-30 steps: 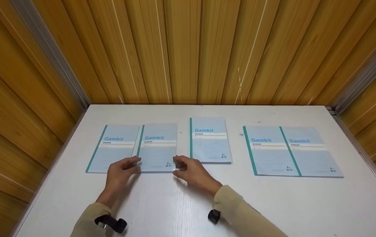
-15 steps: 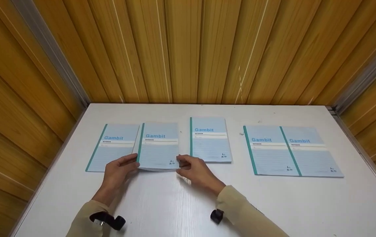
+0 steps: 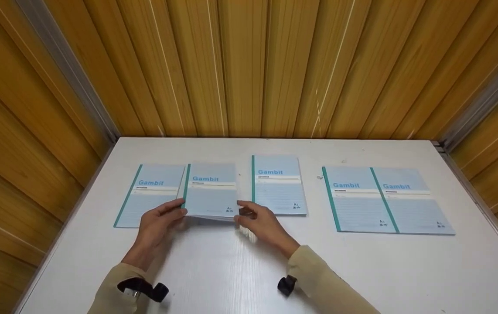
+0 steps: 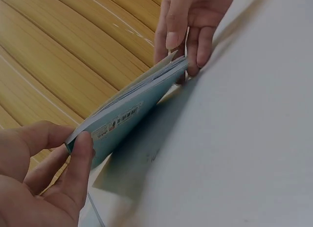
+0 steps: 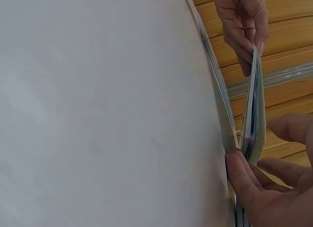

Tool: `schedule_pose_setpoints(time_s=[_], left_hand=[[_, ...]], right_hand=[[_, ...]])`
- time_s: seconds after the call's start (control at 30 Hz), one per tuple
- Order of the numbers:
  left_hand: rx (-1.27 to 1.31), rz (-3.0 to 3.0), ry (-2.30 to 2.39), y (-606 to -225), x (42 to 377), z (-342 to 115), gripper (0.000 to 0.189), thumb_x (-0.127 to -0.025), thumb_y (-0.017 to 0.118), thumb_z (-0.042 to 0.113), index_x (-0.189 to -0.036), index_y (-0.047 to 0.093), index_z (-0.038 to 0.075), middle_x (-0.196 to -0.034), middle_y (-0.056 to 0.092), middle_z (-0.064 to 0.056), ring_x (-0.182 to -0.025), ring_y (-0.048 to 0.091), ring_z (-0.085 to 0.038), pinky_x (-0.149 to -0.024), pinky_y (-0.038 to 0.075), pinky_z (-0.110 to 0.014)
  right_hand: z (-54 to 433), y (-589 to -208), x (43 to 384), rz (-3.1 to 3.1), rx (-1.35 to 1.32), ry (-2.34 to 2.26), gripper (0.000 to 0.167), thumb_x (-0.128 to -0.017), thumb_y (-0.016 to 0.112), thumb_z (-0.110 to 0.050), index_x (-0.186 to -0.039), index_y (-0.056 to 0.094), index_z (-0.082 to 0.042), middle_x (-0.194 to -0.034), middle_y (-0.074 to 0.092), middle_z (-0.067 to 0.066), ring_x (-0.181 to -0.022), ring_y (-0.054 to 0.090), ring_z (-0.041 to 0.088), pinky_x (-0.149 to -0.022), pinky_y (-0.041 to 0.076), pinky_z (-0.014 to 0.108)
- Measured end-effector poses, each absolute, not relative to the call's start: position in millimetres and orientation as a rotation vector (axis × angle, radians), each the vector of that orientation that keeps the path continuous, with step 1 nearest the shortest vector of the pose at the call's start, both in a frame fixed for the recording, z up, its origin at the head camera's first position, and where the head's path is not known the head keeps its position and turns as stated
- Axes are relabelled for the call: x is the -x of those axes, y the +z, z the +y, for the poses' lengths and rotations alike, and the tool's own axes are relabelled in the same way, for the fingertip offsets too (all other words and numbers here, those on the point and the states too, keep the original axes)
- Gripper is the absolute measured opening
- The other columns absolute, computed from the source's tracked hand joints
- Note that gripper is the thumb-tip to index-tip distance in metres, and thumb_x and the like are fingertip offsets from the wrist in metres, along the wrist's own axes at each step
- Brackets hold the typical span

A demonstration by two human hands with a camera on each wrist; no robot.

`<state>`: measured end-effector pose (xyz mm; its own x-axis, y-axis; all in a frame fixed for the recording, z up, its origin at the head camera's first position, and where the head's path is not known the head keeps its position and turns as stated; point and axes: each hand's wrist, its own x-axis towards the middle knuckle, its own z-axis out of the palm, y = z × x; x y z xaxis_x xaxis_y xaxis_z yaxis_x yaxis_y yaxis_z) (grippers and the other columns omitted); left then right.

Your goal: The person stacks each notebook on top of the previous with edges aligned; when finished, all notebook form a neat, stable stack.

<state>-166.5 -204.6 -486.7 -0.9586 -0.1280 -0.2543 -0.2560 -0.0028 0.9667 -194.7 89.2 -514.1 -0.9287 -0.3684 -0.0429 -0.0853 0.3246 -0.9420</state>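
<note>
My left hand (image 3: 157, 226) pinches the green spine side of a light-blue Gambit notebook (image 3: 212, 200) near its lower corner. Across from it, my right hand (image 3: 262, 220) grips the opposite edge with thumb and fingers. The near end of this notebook is raised, and a shadow lies beneath it on the table. In the left wrist view the back cover (image 4: 117, 122) shows a barcode label, and the page edges fan slightly. Just left of it a matching notebook (image 3: 157, 174) lies flat, partly hidden behind my left hand.
Another Gambit notebook (image 3: 277, 187) lies to the right of the held one, set a little farther back. Two more, a notebook (image 3: 356, 209) and its neighbour (image 3: 412, 209), lie side by side on the right of the white table (image 3: 231, 279). Wood-patterned walls (image 3: 244, 69) enclose it.
Both hands have taken hold of the second notebook from the left and lifted its near edge off the table. The other notebooks have stayed put.
</note>
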Motion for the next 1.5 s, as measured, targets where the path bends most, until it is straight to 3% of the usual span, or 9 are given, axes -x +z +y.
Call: schedule_pose_setpoints(time_s=[0.17, 0.33, 0.6, 0.9, 1.0, 1.17, 1.5], left_hand=[[0.414, 2.024, 2.245, -486.5, 166.4, -201.1, 0.045, -0.099, 0.076, 0.006, -0.142, 0.065, -0.001, -0.141, 0.063, -0.018, -0.111, 0.072, -0.017, -0.099, 0.057, -0.03], [0.412, 2.106, 2.194, -488.5, 163.8, -197.1, 0.043, -0.097, 0.076, 0.005, -0.139, 0.067, -0.002, -0.136, 0.064, -0.02, -0.108, 0.072, -0.018, -0.096, 0.059, -0.03], [0.405, 2.344, 2.031, -488.7, 162.6, -191.7, 0.043, -0.096, 0.08, 0.014, -0.136, 0.071, 0.003, -0.139, 0.064, -0.017, -0.118, 0.066, -0.026, -0.093, 0.057, -0.023], [0.355, 2.4, 1.972, -489.0, 161.1, -190.6, 0.039, -0.099, 0.076, 0.011, -0.137, 0.071, 0.005, -0.14, 0.066, -0.013, -0.128, 0.062, -0.025, -0.102, 0.053, -0.025], [0.339, 2.387, 1.991, -489.1, 160.5, -188.1, 0.039, -0.098, 0.077, 0.009, -0.137, 0.071, 0.005, -0.141, 0.067, -0.014, -0.13, 0.062, -0.025, -0.1, 0.053, -0.022], [0.295, 2.348, 2.055, -489.5, 160.5, -181.6, 0.042, -0.096, 0.08, 0.009, -0.136, 0.071, 0.003, -0.137, 0.069, -0.015, -0.127, 0.065, -0.025, -0.093, 0.054, -0.018], [0.214, 2.32, 2.115, -488.4, 170.0, -162.0, 0.039, -0.094, 0.08, 0.003, -0.133, 0.073, 0.003, -0.133, 0.071, -0.014, -0.12, 0.069, -0.025, -0.091, 0.057, -0.021]], right_hand=[[88.0, -514.2, 196.7, 2.196, 0.266, -1.805, 0.058, -0.105, 0.066, -0.026, -0.154, 0.051, 0.002, -0.121, 0.072, 0.013, -0.109, 0.072, 0.028, -0.094, 0.06, 0.04], [86.7, -514.6, 198.6, 2.2, 0.218, -1.907, 0.047, -0.107, 0.064, -0.019, -0.147, 0.058, 0.004, -0.121, 0.069, 0.012, -0.11, 0.07, 0.024, -0.093, 0.06, 0.037], [89.3, -514.4, 200.5, 2.301, 0.289, -1.92, 0.039, -0.1, 0.071, -0.01, -0.137, 0.067, 0.002, -0.121, 0.069, 0.014, -0.109, 0.067, 0.026, -0.087, 0.059, 0.029], [96.9, -509.7, 198.9, 2.362, 0.426, -1.91, 0.038, -0.1, 0.072, -0.009, -0.135, 0.068, 0.003, -0.128, 0.069, 0.016, -0.116, 0.066, 0.03, -0.096, 0.057, 0.029], [100.7, -508.5, 198.3, 2.393, 0.444, -1.894, 0.038, -0.1, 0.073, -0.009, -0.135, 0.069, 0.003, -0.128, 0.069, 0.015, -0.117, 0.065, 0.031, -0.097, 0.056, 0.031], [108.1, -504.7, 197.3, 2.402, 0.472, -1.924, 0.036, -0.1, 0.074, -0.008, -0.134, 0.069, 0.003, -0.129, 0.069, 0.015, -0.117, 0.064, 0.031, -0.098, 0.056, 0.031], [128.6, -495.2, 200.2, 2.426, 0.491, -1.965, 0.036, -0.099, 0.073, -0.004, -0.135, 0.069, 0.004, -0.13, 0.068, 0.018, -0.118, 0.064, 0.034, -0.095, 0.057, 0.028]])
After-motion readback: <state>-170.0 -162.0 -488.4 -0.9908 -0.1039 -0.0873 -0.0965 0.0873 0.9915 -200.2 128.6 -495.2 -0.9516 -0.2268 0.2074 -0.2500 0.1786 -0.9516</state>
